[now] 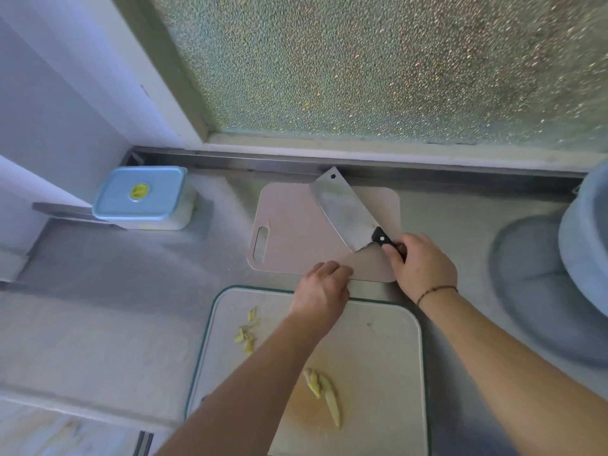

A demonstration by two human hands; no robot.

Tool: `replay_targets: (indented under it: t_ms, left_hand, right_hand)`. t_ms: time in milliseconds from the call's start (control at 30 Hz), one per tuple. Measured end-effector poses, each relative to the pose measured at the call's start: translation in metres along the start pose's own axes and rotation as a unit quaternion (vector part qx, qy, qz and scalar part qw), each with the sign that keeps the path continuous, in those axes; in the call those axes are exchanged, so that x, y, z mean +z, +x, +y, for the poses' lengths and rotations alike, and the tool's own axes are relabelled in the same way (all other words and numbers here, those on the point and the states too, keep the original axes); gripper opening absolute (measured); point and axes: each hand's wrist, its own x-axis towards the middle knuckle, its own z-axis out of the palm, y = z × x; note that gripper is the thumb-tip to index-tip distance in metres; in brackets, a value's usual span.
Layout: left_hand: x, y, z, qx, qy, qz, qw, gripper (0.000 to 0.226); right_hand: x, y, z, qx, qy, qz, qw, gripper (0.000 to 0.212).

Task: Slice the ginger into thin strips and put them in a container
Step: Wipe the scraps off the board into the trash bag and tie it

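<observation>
Right hand (422,268) grasps the cleaver (345,210) handle, apparently to slice the ginger (324,393); left hand (324,286), fingers loosely curled, holds nothing I can see

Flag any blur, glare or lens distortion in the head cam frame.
Head view: strong wide-angle bowing, seen in the window frame and the steel counter; daylight diffuses through the pebbled frosted glass window, giving soft shadows and no hard glare; the steel cleaver with black handle shows only a dull sheen; the blue-lidded container and right edge are smeared; the pale yellow ginger pieces are fairly sharp.
</observation>
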Motion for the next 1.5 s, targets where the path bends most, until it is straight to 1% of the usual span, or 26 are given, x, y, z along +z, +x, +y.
replay_targets:
  t_ms: [100,167,233,333,433,500,567,633,667,733,800,833,867,933,967,1000,1067,1167,1233,1267,1333,1400,1467,1500]
  left_hand:
    - [-0.013,-0.008,0.007,-0.008,-0.036,0.021,0.999,0.03]
    - [-0.025,-0.02,0.013,-0.015,-0.084,0.047,0.995,0.023]
    - [-0.039,-0.041,0.016,-0.022,-0.139,0.036,0.989,0.019]
    - [-0.054,-0.08,0.01,-0.013,-0.156,-0.019,0.988,0.019]
    - [-0.061,-0.105,-0.002,0.011,-0.142,-0.062,0.988,0.014]
    - [-0.06,-0.113,-0.007,0.036,-0.131,-0.071,0.988,0.013]
    - [-0.06,-0.115,-0.01,0.031,-0.123,-0.064,0.99,0.013]
    - [-0.063,-0.113,-0.009,-0.015,-0.122,-0.032,0.992,0.015]
    - [-0.068,-0.112,-0.01,-0.043,-0.129,-0.005,0.991,0.016]
    - [-0.087,-0.113,-0.012,-0.089,-0.133,0.062,0.985,0.019]
    - [-0.11,-0.122,-0.024,-0.157,-0.126,0.113,0.973,0.03]
    - [-0.121,-0.128,-0.034,-0.212,-0.116,0.121,0.963,0.036]
    - [-0.131,-0.135,-0.044,-0.282,-0.116,0.113,0.945,0.042]
    - [-0.149,-0.148,-0.054,-0.42,-0.165,0.063,0.89,0.047]
    - [-0.155,-0.153,-0.054,-0.459,-0.187,0.035,0.868,0.045]
    - [-0.159,-0.156,-0.049,-0.473,-0.199,0.016,0.858,0.042]
    - [-0.162,-0.16,-0.042,-0.474,-0.208,0.003,0.856,0.033]
    - [-0.165,-0.157,-0.037,-0.483,-0.213,-0.003,0.849,0.031]
    - [-0.163,-0.154,-0.042,-0.487,-0.214,0.017,0.847,0.031]
    - [-0.165,-0.152,-0.041,-0.492,-0.215,0.024,0.843,0.029]
    - [-0.165,-0.154,-0.044,-0.5,-0.227,0.027,0.835,0.015]
    - [-0.166,-0.152,-0.042,-0.502,-0.243,0.026,0.83,0.022]
    - [-0.164,-0.153,-0.042,-0.495,-0.259,0.029,0.829,0.013]
    - [-0.162,-0.153,-0.043,-0.493,-0.26,0.026,0.83,0.02]
  right_hand:
    - [-0.003,-0.007,-0.007,-0.003,-0.076,0.004,0.997,0.03]
    - [-0.006,-0.013,-0.008,-0.009,-0.102,0.002,0.995,0.029]
    - [-0.011,-0.025,-0.005,-0.002,-0.06,0.006,0.998,0.03]
    - [-0.02,-0.066,0.002,0.008,0.037,0.036,0.999,0.027]
    - [-0.017,-0.134,0.011,0.033,0.074,0.004,0.997,0.025]
    - [-0.003,-0.178,0.015,0.062,0.075,-0.019,0.995,0.028]
    - [0.013,-0.207,0.015,0.114,0.073,-0.033,0.99,0.036]
    - [0.022,-0.221,0.013,0.162,0.066,-0.032,0.984,0.042]
    - [0.023,-0.223,0.01,0.184,0.067,-0.02,0.981,0.044]
    - [0.023,-0.224,0.007,0.231,0.082,0.0,0.97,0.041]
    - [0.023,-0.222,0.005,0.267,0.101,-0.004,0.958,0.037]
    - [0.024,-0.222,0.003,0.279,0.112,-0.008,0.954,0.039]
    - [0.026,-0.222,-0.001,0.29,0.124,-0.01,0.949,0.041]
    - [0.027,-0.221,-0.01,0.298,0.136,0.003,0.945,0.033]
    - [0.028,-0.22,-0.013,0.304,0.132,0.011,0.943,0.031]
    - [0.03,-0.219,-0.015,0.318,0.125,0.015,0.94,0.036]
    - [0.031,-0.215,-0.02,0.351,0.116,0.017,0.929,0.052]
    - [0.033,-0.209,-0.024,0.383,0.132,0.028,0.914,0.058]
    - [0.032,-0.209,-0.027,0.401,0.14,0.039,0.904,0.06]
    - [0.032,-0.209,-0.029,0.408,0.144,0.047,0.9,0.059]
    - [0.031,-0.212,-0.032,0.422,0.169,0.064,0.889,0.051]
    - [0.029,-0.219,-0.035,0.432,0.197,0.084,0.876,0.041]
    - [0.029,-0.227,-0.034,0.427,0.216,0.1,0.872,0.035]
    - [0.029,-0.231,-0.031,0.428,0.23,0.107,0.868,0.033]
